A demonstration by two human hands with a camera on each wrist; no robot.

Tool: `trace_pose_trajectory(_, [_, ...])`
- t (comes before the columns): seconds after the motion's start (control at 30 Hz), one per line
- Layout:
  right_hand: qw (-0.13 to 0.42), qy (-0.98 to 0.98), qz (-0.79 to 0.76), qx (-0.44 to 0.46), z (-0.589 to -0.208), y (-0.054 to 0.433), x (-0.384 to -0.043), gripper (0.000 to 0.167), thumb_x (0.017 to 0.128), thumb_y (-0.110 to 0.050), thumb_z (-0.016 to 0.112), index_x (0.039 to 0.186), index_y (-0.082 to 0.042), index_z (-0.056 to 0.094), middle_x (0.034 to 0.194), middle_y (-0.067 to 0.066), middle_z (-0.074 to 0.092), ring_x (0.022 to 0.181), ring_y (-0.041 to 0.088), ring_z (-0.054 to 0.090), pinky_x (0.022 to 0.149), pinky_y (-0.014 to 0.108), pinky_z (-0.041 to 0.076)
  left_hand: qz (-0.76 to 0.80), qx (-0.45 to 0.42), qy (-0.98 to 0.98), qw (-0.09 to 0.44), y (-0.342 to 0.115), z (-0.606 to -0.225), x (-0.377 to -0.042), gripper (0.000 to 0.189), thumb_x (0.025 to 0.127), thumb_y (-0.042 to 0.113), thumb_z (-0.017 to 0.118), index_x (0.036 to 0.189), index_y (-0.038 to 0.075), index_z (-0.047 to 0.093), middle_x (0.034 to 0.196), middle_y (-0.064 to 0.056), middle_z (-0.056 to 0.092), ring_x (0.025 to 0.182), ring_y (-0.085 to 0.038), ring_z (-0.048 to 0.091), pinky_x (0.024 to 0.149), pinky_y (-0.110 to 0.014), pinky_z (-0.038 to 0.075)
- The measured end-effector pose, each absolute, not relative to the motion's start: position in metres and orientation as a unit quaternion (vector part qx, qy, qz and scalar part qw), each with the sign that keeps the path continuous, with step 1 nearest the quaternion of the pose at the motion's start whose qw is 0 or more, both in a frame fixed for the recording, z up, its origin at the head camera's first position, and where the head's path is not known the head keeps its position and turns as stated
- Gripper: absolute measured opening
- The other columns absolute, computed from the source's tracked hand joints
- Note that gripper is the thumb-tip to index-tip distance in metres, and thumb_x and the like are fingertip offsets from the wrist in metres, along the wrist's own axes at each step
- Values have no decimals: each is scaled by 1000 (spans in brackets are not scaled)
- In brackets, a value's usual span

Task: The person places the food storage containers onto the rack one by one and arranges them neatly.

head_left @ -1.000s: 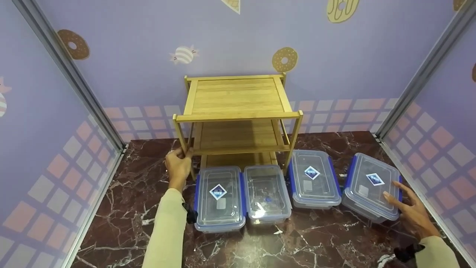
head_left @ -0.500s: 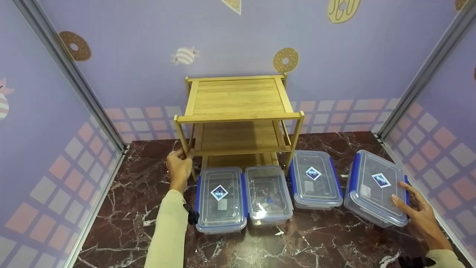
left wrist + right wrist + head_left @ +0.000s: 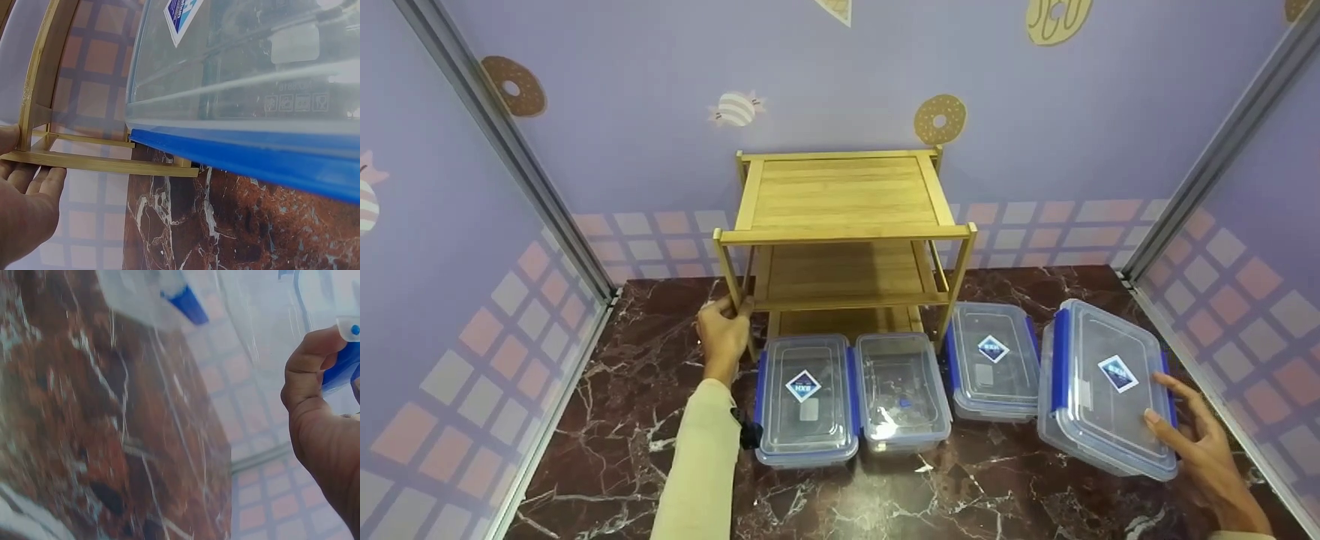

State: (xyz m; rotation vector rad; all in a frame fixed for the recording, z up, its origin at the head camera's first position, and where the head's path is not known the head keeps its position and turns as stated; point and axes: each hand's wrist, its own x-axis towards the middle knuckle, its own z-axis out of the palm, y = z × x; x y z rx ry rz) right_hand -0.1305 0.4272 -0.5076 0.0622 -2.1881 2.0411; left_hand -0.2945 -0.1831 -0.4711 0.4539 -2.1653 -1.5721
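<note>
My left hand (image 3: 723,337) grips the front left leg of a three-tier wooden shelf (image 3: 844,193); in the left wrist view the fingers (image 3: 52,183) wrap that wooden bar. At the far right my right hand (image 3: 1204,442) holds a clear food container (image 3: 1110,397) with blue side clips by its right side. This container is tilted and raised off the floor, its left part overlapping the neighbouring container (image 3: 994,375) in the head view. In the right wrist view the thumb (image 3: 315,354) lies against a blue clip (image 3: 340,371).
Two more clear containers stand side by side before the shelf, a left one (image 3: 808,427) with a diamond label and another (image 3: 901,390) without a visible label. Dark red marble floor (image 3: 607,442) lies beneath. Purple patterned walls (image 3: 645,135) enclose the back and both sides.
The right hand has lifted and tilted the rightmost container, first shifting it right, then back left toward its neighbour. The left hand stays on the shelf leg.
</note>
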Motion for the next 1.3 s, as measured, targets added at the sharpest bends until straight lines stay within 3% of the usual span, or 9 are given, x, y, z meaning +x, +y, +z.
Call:
trace_pose_trajectory(0.2, [46,-717,695,30,-499,397,-125,62,100,7,49,156,-13,30,127,8,46,99,18,67,71,46,60,-569,165,-777,210,-183,-471,-294,23,93,18,74,108,1,77,101,-19,75,98,-30,68,89,-42,51])
trace_pose_trajectory(0.53, [40,-696,714,63,-491,346,-121,68,91,21,50,152,-3,34,121,18,53,95,29,67,68,53,59,-566,170,-780,206,-184,-472,-294,26,93,17,74,111,-1,76,113,-21,68,104,-32,64,92,-43,50])
trace_pose_trajectory(1.03, [0,-693,700,171,-466,288,-124,70,85,17,58,148,-3,37,133,19,55,105,35,66,74,52,60,-581,162,-772,202,-182,-470,-294,27,94,17,73,114,0,75,108,-21,74,103,-31,70,91,-42,54])
trace_pose_trajectory(1.3, [-15,-669,703,241,-457,261,-128,70,84,14,62,147,-7,41,130,23,54,102,34,66,74,51,60,-581,163,-772,202,-184,-470,-294,29,94,17,73,116,-1,74,112,-21,73,106,-32,69,94,-41,53])
